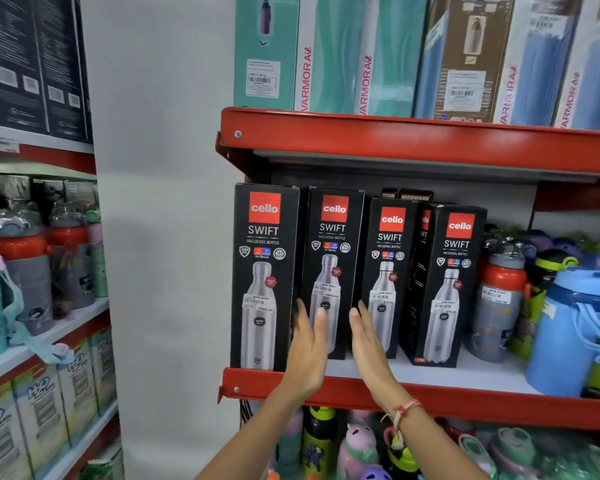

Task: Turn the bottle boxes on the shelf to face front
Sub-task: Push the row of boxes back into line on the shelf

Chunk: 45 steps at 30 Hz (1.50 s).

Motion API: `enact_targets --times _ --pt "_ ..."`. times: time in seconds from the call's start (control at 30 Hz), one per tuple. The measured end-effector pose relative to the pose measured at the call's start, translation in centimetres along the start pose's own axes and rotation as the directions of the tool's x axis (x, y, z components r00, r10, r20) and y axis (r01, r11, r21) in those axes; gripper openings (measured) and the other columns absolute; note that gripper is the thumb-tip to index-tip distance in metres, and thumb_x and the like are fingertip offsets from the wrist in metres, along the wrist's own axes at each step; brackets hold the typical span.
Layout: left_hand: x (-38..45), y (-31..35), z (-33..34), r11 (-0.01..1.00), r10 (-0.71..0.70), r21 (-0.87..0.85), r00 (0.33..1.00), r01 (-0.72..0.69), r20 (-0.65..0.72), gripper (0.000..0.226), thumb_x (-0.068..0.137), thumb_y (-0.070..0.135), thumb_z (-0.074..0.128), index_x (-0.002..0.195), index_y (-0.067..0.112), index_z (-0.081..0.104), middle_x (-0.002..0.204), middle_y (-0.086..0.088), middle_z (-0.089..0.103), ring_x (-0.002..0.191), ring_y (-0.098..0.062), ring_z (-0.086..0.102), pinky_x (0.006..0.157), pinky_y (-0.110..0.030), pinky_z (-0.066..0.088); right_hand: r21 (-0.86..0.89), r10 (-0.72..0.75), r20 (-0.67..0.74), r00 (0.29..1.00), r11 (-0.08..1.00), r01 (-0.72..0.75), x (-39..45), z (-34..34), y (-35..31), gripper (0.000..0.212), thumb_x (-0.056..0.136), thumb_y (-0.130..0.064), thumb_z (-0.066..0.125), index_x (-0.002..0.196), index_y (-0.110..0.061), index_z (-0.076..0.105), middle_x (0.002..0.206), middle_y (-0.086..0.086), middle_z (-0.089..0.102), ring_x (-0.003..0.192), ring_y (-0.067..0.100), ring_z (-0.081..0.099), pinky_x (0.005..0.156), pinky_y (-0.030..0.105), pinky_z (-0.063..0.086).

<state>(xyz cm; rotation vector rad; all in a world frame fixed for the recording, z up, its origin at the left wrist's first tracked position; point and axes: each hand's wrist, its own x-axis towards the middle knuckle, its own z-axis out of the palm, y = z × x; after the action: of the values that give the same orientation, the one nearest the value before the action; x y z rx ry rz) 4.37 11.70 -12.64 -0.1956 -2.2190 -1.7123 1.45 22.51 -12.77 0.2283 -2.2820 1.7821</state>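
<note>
Several tall black bottle boxes stand on the red-edged shelf [465,375]. The leftmost box [265,258] faces front at the shelf's lip. The second box [333,237] and third box [390,244] sit further back, also showing their fronts. The rightmost box [454,271] is angled, its left side panel visible. My left hand [309,344] is held flat, fingers straight, at the second box's lower left edge. My right hand [369,337] is flat at that box's lower right edge, over the third box's bottom. Neither hand clearly grips anything.
Loose bottles, a red-and-grey one [499,299] and a blue one [568,327], crowd the shelf's right side. Tall boxes [361,53] fill the upper shelf. More bottles [357,441] sit below. A second shelf unit [42,271] stands at left beyond a white pillar [163,237].
</note>
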Motion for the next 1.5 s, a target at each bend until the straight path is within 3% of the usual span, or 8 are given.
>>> enact_targets --times 0.17,0.5,0.87,1.0,1.13,1.3,1.4,1.5 --pt "0.1 0.0 0.1 0.992 -0.129 0.008 0.992 0.129 -0.016 0.080 0.083 0.071 0.007 0.150 0.028 0.010 0.159 0.000 0.019 0.146 -0.019 0.017 0.118 -0.037 0.012 -0.026 0.014 0.107 0.994 1.000 -0.011 0.1 -0.5 -0.3 0.055 0.094 -0.061 0.019 0.146 -0.050 0.006 0.157 -0.018 0.015 0.145 0.020 0.020 0.116 0.046 0.012" --pt "-2.9 -0.8 -1.8 0.994 -0.108 0.023 0.994 0.109 -0.024 0.089 0.074 0.080 0.005 0.147 0.033 0.025 0.155 0.000 0.030 0.142 -0.018 0.028 0.117 -0.036 0.017 -0.069 -0.049 0.164 0.985 0.996 0.061 -3.5 -2.5 -0.4 0.054 0.093 -0.060 0.020 0.145 -0.052 0.008 0.153 -0.020 0.020 0.143 0.008 0.021 0.103 0.024 0.016" --pt "-4.6 -0.8 -2.7 0.996 -0.068 0.050 0.997 0.069 -0.020 0.095 0.069 0.086 0.004 0.144 0.035 0.032 0.144 0.004 0.047 0.132 -0.018 0.044 0.113 -0.038 0.025 -0.052 -0.066 0.154 0.986 0.996 0.075 -5.3 -3.0 -0.1 0.051 0.092 -0.064 0.024 0.142 -0.058 0.015 0.131 -0.028 0.029 0.136 0.004 0.025 0.104 0.025 0.017" --pt "-5.3 0.4 -2.1 0.985 0.118 0.149 0.976 -0.091 -0.184 0.049 0.090 0.063 0.016 0.097 0.036 0.057 0.097 0.020 0.055 0.091 0.005 0.052 0.089 -0.023 0.036 -0.031 -0.093 0.093 0.991 0.995 0.096 -5.0 -3.6 0.3 0.050 0.094 -0.058 0.026 0.144 -0.050 0.025 0.145 -0.019 0.035 0.136 0.006 0.033 0.112 0.028 0.021" --pt "-4.7 1.7 0.1 0.921 0.376 0.213 0.888 -0.326 -0.265 0.034 0.098 0.034 0.034 0.117 0.021 0.059 0.114 0.010 0.057 0.108 0.003 0.052 0.092 -0.013 0.039 -0.029 -0.105 -0.122 0.987 0.994 0.103 -3.4 -5.6 0.9 0.047 0.098 -0.047 0.030 0.143 -0.035 0.039 0.147 -0.006 0.044 0.136 0.012 0.037 0.115 0.036 0.027" --pt "-2.5 2.7 6.7 0.995 0.091 0.026 0.982 -0.096 0.168 0.060 0.097 0.050 0.024 0.149 0.020 0.024 0.154 0.007 0.030 0.136 0.001 0.025 0.112 -0.018 0.017 0.003 -0.015 -0.070 0.997 1.000 0.015 -0.8 -8.1 2.1 0.054 0.099 -0.048 0.029 0.149 -0.027 0.028 0.155 -0.008 0.029 0.142 0.011 0.026 0.109 0.024 0.017" --pt "-1.0 2.3 9.7 0.994 -0.103 -0.017 0.981 0.107 0.166 0.085 0.083 0.071 0.012 0.152 0.022 0.003 0.161 0.004 0.004 0.147 -0.012 0.003 0.120 -0.033 0.003 0.047 0.033 0.030 0.999 0.998 -0.035 0.5 -8.6 2.8 0.059 0.097 -0.052 0.026 0.151 -0.031 0.015 0.158 -0.013 0.017 0.144 0.008 0.018 0.111 0.025 0.012" --pt "0.6 2.2 10.7 0.980 -0.187 -0.051 0.978 0.192 0.089 0.080 0.086 0.069 0.009 0.151 0.024 -0.004 0.161 0.003 0.004 0.148 -0.016 0.006 0.118 -0.035 0.005 0.056 0.079 0.092 0.993 0.995 -0.084 1.8 -8.8 3.2 0.063 0.094 -0.059 0.022 0.151 -0.037 0.005 0.157 -0.016 0.013 0.145 0.011 0.014 0.117 0.035 0.011"
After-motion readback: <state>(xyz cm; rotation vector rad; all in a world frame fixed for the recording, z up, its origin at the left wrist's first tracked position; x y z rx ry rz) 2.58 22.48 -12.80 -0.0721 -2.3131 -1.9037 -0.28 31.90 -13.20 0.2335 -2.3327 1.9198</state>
